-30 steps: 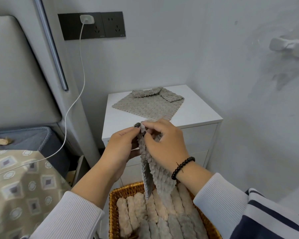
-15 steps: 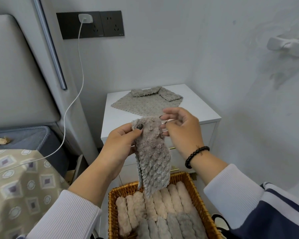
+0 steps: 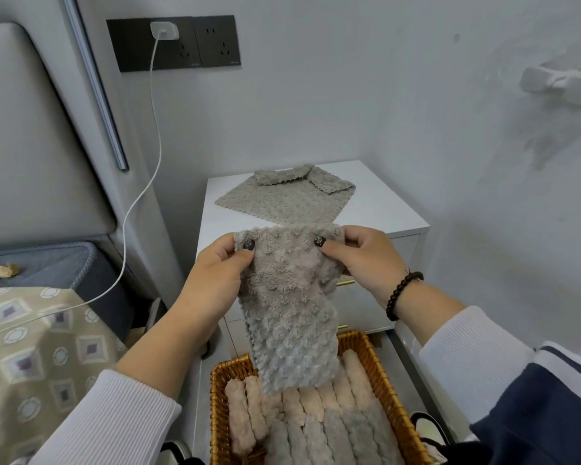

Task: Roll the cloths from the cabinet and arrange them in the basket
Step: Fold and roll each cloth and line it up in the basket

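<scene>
Hands, left [image 3: 215, 266] and right [image 3: 359, 260], each pinching a top corner of a grey cloth [image 3: 291, 307] hanging above the basket [image 3: 220, 414] of rolls [image 3: 316, 427].

A flat cloth [image 3: 284, 204] lies on the cabinet [image 3: 383, 209] top toward its rear edge; rolled cloths [image 3: 316, 427] fill the basket [image 3: 219, 414] before it.

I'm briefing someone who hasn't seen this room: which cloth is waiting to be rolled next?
Find the white cabinet in the corner under the black wall sockets. On its top lies a grey cloth, spread flat. Unlike the grey cloth held up by both hands and the rolled cloths in the wicker basket, its far corners are folded over.
</scene>
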A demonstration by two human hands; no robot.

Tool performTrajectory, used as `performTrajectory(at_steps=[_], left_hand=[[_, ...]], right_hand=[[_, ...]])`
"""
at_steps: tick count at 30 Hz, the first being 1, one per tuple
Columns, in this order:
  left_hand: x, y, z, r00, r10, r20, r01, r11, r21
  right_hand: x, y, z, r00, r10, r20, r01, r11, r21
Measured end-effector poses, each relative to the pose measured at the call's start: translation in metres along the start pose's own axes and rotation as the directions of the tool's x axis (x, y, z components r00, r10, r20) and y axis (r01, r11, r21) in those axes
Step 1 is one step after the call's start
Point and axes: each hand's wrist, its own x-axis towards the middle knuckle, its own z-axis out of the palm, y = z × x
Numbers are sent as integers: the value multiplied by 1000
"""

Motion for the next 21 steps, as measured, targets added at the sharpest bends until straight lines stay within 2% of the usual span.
performTrajectory(at_steps=[4, 6, 10, 13, 16, 21], left_hand=[[2, -8, -5, 1000, -8, -7, 8, 992, 127], [0, -6, -4, 1000, 8, -10, -7, 994, 108], [-7, 5, -3, 997, 67, 41, -63, 994, -92], [-9, 10, -2, 991, 107, 86, -88, 975, -204], [-10, 12, -1, 988, 130, 83, -106, 964, -244], [-12, 13, -2, 986, 135, 99, -100, 950, -297]], right_hand=[[-7, -4, 1, 967, -238, -95, 216, 956, -199], [-10, -6, 5, 950, -289, -114, 263, 944, -200], [-7, -9, 4, 968, -232, -101, 235, 972, 20], [-3, -3, 1, 994, -89, 59, 70, 961, 269], [-1, 1, 3, 990, -47, 136, 8, 961, 275], [-4, 0, 1, 992, -115, 54, 91, 942, 322]])
